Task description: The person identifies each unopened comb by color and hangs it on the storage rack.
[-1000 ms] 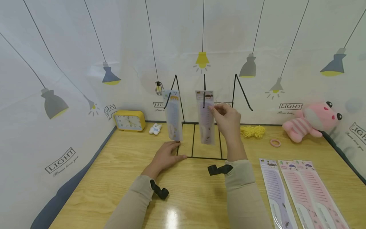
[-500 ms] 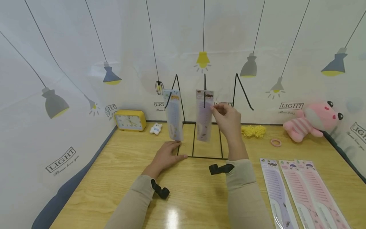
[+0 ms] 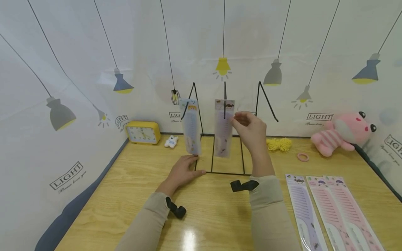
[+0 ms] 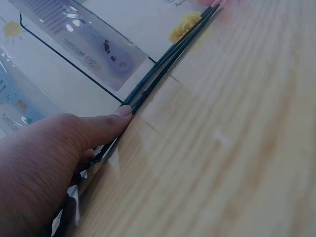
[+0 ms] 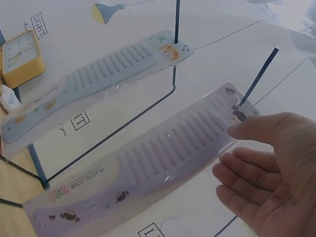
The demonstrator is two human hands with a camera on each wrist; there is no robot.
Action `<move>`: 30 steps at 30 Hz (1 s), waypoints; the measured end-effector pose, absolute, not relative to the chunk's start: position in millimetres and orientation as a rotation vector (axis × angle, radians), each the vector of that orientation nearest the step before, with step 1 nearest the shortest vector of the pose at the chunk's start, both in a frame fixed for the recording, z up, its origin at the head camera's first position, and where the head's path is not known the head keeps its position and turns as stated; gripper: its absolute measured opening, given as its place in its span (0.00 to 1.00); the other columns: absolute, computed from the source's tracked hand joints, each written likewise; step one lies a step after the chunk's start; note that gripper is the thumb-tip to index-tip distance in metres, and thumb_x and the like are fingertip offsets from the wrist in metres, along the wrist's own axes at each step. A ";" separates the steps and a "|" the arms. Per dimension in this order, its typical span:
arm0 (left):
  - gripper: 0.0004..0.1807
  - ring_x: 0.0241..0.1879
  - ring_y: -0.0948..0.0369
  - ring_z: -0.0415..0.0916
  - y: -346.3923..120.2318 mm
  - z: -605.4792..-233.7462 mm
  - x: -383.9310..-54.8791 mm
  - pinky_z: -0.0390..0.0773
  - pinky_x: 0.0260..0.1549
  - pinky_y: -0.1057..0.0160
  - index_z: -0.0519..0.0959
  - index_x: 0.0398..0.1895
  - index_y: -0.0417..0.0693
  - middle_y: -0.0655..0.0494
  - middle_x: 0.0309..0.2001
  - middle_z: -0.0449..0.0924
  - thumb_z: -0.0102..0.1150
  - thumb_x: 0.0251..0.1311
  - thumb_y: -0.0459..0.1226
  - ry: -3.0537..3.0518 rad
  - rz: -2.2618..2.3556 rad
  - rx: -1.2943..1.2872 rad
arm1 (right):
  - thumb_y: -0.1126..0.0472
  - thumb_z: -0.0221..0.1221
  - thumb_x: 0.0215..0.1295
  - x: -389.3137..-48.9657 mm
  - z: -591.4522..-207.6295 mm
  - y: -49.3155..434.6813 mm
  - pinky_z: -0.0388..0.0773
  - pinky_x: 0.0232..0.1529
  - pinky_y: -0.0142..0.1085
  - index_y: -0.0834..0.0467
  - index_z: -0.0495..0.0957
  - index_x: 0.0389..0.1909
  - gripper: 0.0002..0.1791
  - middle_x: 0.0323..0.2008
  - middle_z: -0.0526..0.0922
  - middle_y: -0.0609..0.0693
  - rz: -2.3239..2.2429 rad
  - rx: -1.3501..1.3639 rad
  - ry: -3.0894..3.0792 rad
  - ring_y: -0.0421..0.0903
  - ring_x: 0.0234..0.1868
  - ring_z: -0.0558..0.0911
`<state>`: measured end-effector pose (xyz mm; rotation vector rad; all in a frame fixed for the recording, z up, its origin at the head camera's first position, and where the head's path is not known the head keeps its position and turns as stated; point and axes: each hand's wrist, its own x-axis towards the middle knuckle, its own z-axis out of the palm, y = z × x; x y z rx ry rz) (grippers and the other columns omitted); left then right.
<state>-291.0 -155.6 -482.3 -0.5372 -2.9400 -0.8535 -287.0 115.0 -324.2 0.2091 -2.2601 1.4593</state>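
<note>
A purple plastic comb in a clear packet (image 3: 223, 132) hangs from the middle hook of a black wire rack (image 3: 226, 173). My right hand (image 3: 251, 130) is at its upper right edge; the thumb (image 5: 249, 129) overlaps the packet, with the other fingers loosely curled and apart from the thumb. On the left hook hangs a packeted blue comb (image 3: 190, 129). My left hand (image 3: 182, 171) rests at the rack's front left corner, its thumb (image 4: 111, 123) extended along the base wire and its other fingers partly hidden.
One packeted purple comb (image 3: 303, 209) and two pink combs (image 3: 326, 205) lie at the right. A yellow clock (image 3: 143, 132) and small white bear figure (image 3: 171, 141) stand at back left. Yellow yarn (image 3: 278, 144), a pink ring (image 3: 303, 157) and pink plush toy (image 3: 339, 134) lie at back right.
The hanging purple comb has swayed, its lower end moving left. My right hand has shifted slightly right. The left hand stays at the rack's corner.
</note>
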 end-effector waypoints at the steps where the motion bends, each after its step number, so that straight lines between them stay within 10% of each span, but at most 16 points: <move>1: 0.44 0.72 0.51 0.60 -155.6 -481.4 -290.8 0.62 0.70 0.48 0.69 0.73 0.51 0.53 0.72 0.66 0.61 0.60 0.65 -2.938 -0.855 -0.540 | 0.50 0.65 0.68 -286.3 -323.3 115.2 0.82 0.50 0.45 0.55 0.82 0.53 0.18 0.48 0.86 0.50 1.453 0.214 -2.250 0.48 0.50 0.85; 30: 0.44 0.71 0.49 0.62 -152.1 -486.4 -290.7 0.62 0.69 0.47 0.71 0.72 0.48 0.51 0.72 0.67 0.62 0.59 0.64 -2.900 -0.817 -0.553 | 0.45 0.62 0.70 -259.7 -337.3 155.9 0.83 0.48 0.40 0.54 0.83 0.51 0.19 0.46 0.87 0.48 1.305 0.432 -2.304 0.45 0.47 0.86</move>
